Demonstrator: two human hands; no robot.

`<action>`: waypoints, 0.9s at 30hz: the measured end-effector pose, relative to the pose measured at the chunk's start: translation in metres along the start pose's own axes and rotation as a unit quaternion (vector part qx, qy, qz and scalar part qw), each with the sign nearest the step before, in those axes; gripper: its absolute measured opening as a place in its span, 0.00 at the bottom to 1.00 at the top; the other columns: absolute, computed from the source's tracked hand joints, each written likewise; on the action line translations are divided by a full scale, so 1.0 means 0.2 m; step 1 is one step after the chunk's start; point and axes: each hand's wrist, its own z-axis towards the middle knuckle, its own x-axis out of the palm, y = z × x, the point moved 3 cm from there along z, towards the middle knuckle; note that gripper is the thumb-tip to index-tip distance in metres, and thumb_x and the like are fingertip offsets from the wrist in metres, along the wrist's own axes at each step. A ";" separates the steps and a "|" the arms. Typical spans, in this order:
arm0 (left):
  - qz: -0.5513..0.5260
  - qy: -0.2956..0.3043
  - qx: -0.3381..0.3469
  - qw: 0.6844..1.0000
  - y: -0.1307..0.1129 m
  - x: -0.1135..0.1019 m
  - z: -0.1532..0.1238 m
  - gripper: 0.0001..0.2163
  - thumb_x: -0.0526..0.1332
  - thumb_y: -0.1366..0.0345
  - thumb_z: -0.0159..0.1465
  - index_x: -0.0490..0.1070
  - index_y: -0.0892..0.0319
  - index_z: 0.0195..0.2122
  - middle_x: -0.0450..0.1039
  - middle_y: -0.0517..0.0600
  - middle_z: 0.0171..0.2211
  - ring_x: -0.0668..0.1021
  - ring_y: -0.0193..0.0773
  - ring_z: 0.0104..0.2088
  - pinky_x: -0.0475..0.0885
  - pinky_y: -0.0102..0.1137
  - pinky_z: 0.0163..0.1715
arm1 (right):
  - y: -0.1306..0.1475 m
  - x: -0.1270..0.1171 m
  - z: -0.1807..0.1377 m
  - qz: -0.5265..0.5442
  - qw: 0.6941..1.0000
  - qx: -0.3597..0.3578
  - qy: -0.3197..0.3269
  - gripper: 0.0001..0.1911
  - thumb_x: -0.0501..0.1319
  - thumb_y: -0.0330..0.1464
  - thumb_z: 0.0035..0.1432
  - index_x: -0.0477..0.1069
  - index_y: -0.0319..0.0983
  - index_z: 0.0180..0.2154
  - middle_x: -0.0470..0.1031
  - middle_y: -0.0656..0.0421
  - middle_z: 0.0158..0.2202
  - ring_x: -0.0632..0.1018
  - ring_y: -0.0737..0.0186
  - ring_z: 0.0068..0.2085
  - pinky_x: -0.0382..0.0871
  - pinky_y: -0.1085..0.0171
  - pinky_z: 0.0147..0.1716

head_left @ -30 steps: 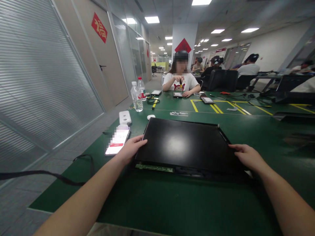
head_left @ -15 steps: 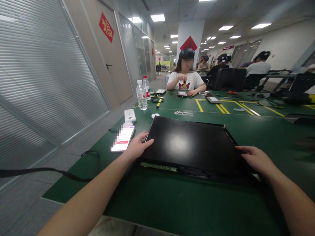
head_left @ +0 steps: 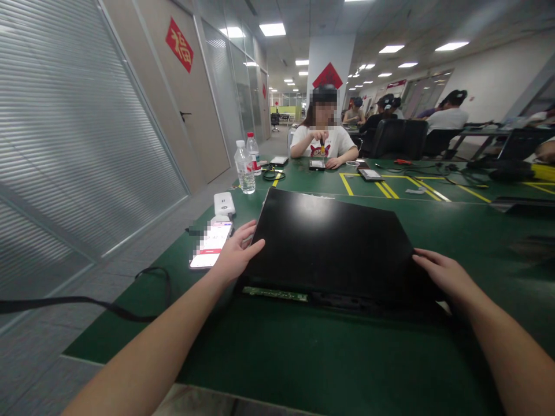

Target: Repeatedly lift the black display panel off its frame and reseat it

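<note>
A black, glossy LCD panel [head_left: 333, 248] slants in front of me, its far edge raised above the green table. At its left edge my left hand [head_left: 238, 251] grips it, thumb over the face and fingers along the side. My right hand [head_left: 444, 277] holds the right edge, fingertips at the rim and the rest partly hidden. Along the near edge shows a narrow green circuit board [head_left: 275, 293], with dark frame parts beside it. What lies beneath the panel is hidden.
Left of the panel lie a lit phone [head_left: 212, 245] and a white power bank [head_left: 224, 204]. Two plastic bottles [head_left: 245, 167] stand behind them. Across the green table [head_left: 303, 352] a person [head_left: 323, 138] works on a small device. Cables [head_left: 451, 170] lie at the far right.
The panel's far edge has risen, tilting the panel toward me. Both hands stay on its sides. The view has shifted slightly.
</note>
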 end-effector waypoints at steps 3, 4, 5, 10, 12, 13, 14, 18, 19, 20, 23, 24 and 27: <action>-0.007 -0.010 0.003 1.000 -0.01 0.01 -0.01 0.27 0.82 0.49 0.54 0.87 0.57 0.51 0.68 0.61 0.75 0.65 0.64 0.78 0.67 0.45 0.74 | -0.02 0.00 0.03 0.082 0.996 0.012 -0.016 0.20 0.72 0.41 0.52 0.85 0.41 0.46 0.87 0.45 0.50 0.82 0.43 0.53 0.74 0.57 0.44; -0.014 -0.016 0.003 1.000 -0.01 0.01 -0.01 0.27 0.83 0.49 0.53 0.87 0.57 0.51 0.69 0.61 0.75 0.66 0.64 0.78 0.67 0.45 0.74 | -0.03 0.00 0.04 0.105 0.994 0.010 -0.022 0.19 0.72 0.40 0.49 0.85 0.42 0.44 0.87 0.46 0.50 0.82 0.42 0.54 0.74 0.56 0.44; -0.027 -0.021 0.001 0.999 -0.01 0.01 -0.01 0.28 0.83 0.49 0.53 0.87 0.57 0.51 0.70 0.61 0.74 0.67 0.64 0.77 0.68 0.45 0.74 | -0.04 -0.01 0.05 0.125 0.992 0.004 -0.028 0.18 0.72 0.40 0.47 0.84 0.43 0.42 0.88 0.47 0.49 0.83 0.42 0.55 0.74 0.56 0.43; -0.126 -0.010 -0.037 0.991 -0.01 0.02 0.00 0.36 0.85 0.48 0.50 0.85 0.60 0.57 0.82 0.61 0.63 0.79 0.64 0.67 0.75 0.49 0.67 | 0.00 -0.06 0.02 0.222 0.975 -0.020 -0.001 0.25 0.69 0.39 0.49 0.82 0.44 0.51 0.88 0.48 0.49 0.86 0.42 0.50 0.80 0.54 0.43; -0.150 -0.007 -0.059 0.987 -0.01 0.03 -0.01 0.35 0.85 0.49 0.49 0.85 0.60 0.56 0.87 0.60 0.55 0.84 0.63 0.61 0.79 0.47 0.63 | 0.04 -0.09 -0.04 0.271 0.962 -0.011 0.016 0.29 0.67 0.40 0.53 0.80 0.46 0.58 0.88 0.49 0.50 0.87 0.42 0.50 0.82 0.53 0.46; -0.157 -0.006 -0.070 0.985 -0.01 0.03 -0.01 0.34 0.85 0.50 0.50 0.85 0.60 0.56 0.89 0.59 0.52 0.85 0.62 0.59 0.80 0.46 0.61 | 0.07 -0.10 -0.07 0.288 0.957 -0.028 0.016 0.30 0.66 0.41 0.55 0.79 0.47 0.60 0.88 0.50 0.51 0.87 0.43 0.51 0.83 0.53 0.48; -0.162 -0.005 -0.081 0.983 -0.01 0.03 -0.01 0.33 0.85 0.52 0.50 0.85 0.59 0.56 0.89 0.58 0.49 0.86 0.60 0.56 0.81 0.46 0.59 | 0.09 -0.12 -0.09 0.290 0.956 -0.045 0.010 0.28 0.65 0.42 0.57 0.80 0.48 0.60 0.88 0.51 0.51 0.87 0.43 0.52 0.83 0.52 0.50; -0.162 0.007 -0.121 0.979 0.00 0.04 -0.02 0.26 0.82 0.57 0.56 0.85 0.58 0.56 0.90 0.55 0.44 0.89 0.56 0.49 0.85 0.42 0.50 | 0.12 -0.13 -0.15 0.248 0.968 -0.036 -0.015 0.25 0.62 0.50 0.59 0.86 0.45 0.50 0.87 0.45 0.39 0.87 0.36 0.47 0.85 0.43 0.50; -0.161 0.004 -0.127 0.979 0.01 0.03 -0.02 0.25 0.81 0.57 0.57 0.85 0.58 0.55 0.90 0.55 0.43 0.89 0.55 0.48 0.85 0.41 0.48 | 0.11 -0.12 -0.16 0.239 0.971 -0.020 -0.014 0.24 0.62 0.51 0.59 0.86 0.45 0.47 0.86 0.45 0.36 0.87 0.35 0.46 0.85 0.41 0.49; -0.161 -0.002 -0.131 0.978 0.01 0.03 -0.01 0.24 0.81 0.57 0.58 0.86 0.58 0.54 0.90 0.55 0.42 0.90 0.54 0.46 0.85 0.40 0.45 | 0.11 -0.11 -0.15 0.236 0.972 0.000 -0.009 0.23 0.62 0.51 0.59 0.86 0.44 0.44 0.85 0.45 0.34 0.87 0.34 0.45 0.85 0.40 0.49; -0.156 -0.024 -0.144 0.977 0.04 0.02 -0.01 0.21 0.81 0.58 0.58 0.86 0.59 0.51 0.90 0.55 0.39 0.90 0.51 0.42 0.84 0.36 0.40 | 0.07 -0.11 -0.13 0.237 0.971 0.039 -0.021 0.16 0.65 0.48 0.56 0.83 0.44 0.37 0.83 0.46 0.31 0.87 0.36 0.43 0.85 0.41 0.47; -0.152 -0.027 -0.150 0.976 0.04 0.02 0.00 0.21 0.81 0.58 0.58 0.86 0.60 0.50 0.89 0.55 0.38 0.89 0.51 0.42 0.83 0.36 0.39 | 0.06 -0.12 -0.12 0.233 0.971 0.039 -0.047 0.14 0.67 0.47 0.52 0.82 0.44 0.35 0.83 0.47 0.31 0.87 0.37 0.43 0.85 0.42 0.47; -0.150 -0.017 -0.171 0.974 0.03 0.03 -0.01 0.21 0.82 0.59 0.57 0.87 0.60 0.50 0.89 0.56 0.39 0.89 0.50 0.43 0.83 0.35 0.40 | 0.04 -0.16 -0.09 0.212 0.964 -0.016 -0.159 0.14 0.72 0.44 0.43 0.79 0.46 0.32 0.83 0.48 0.33 0.86 0.36 0.44 0.86 0.43 0.46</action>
